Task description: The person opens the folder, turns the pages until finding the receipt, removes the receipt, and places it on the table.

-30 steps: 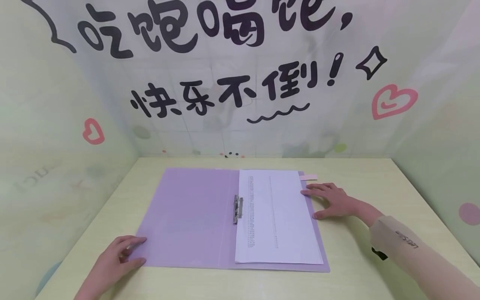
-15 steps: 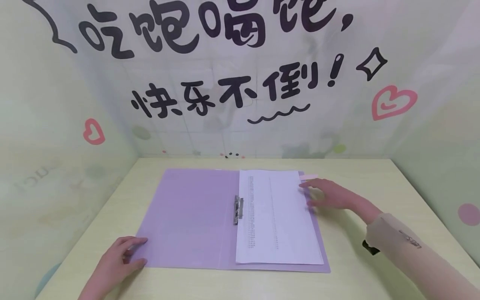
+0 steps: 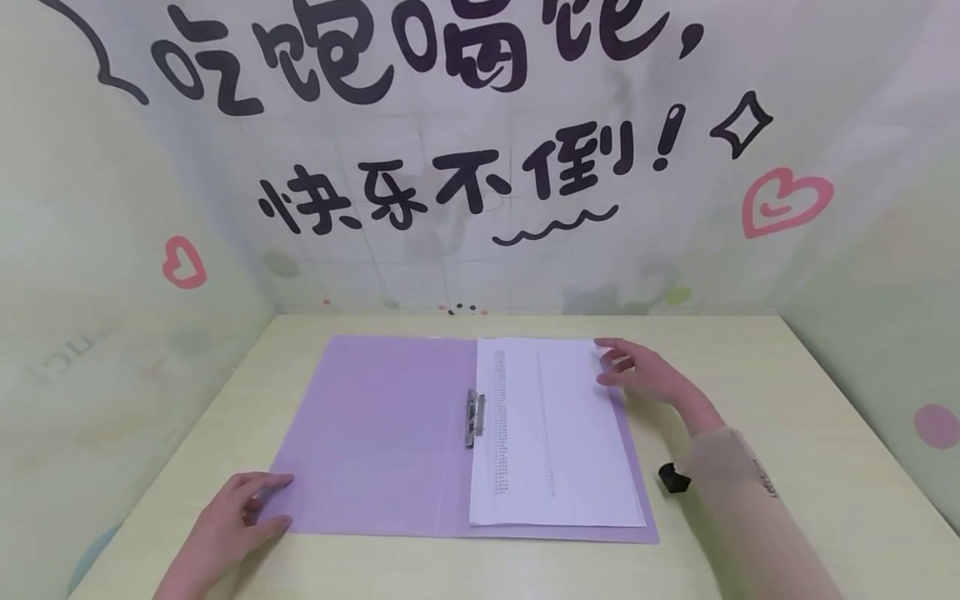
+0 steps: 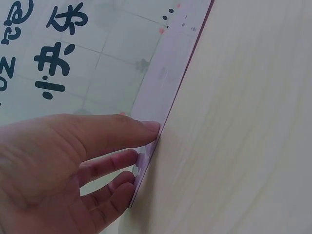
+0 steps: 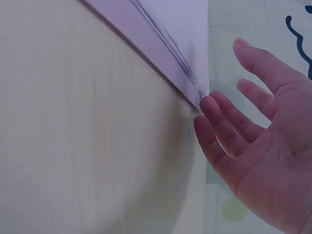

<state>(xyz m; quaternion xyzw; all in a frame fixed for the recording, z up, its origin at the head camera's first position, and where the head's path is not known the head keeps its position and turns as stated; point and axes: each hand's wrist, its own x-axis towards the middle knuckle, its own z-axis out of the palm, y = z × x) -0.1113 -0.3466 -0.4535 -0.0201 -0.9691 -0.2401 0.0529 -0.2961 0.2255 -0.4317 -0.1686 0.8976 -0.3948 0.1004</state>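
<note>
A purple ring-clip folder (image 3: 375, 433) lies spread flat on the table. Its metal clip (image 3: 472, 418) stands by the spine, next to a stack of white printed paper (image 3: 562, 433) on the right cover. My left hand (image 3: 236, 517) rests at the near left corner of the folder; in the left wrist view its thumb and fingertips touch the cover's edge. My right hand (image 3: 645, 375) is at the far right corner of the paper, fingertips at its edge. In the right wrist view those fingers (image 5: 226, 126) are loosely spread, with the thumb apart.
The pale wooden table (image 3: 720, 358) is bounded by printed sheets at the back and both sides. Large dark characters cover the back sheet (image 3: 450, 275). A small black piece (image 3: 674, 477) shows beside the right sleeve (image 3: 738, 492).
My right hand has slid up along the folder's right edge to the far corner of the paper. The pink tab there is now hidden. My left hand has stayed in place.
</note>
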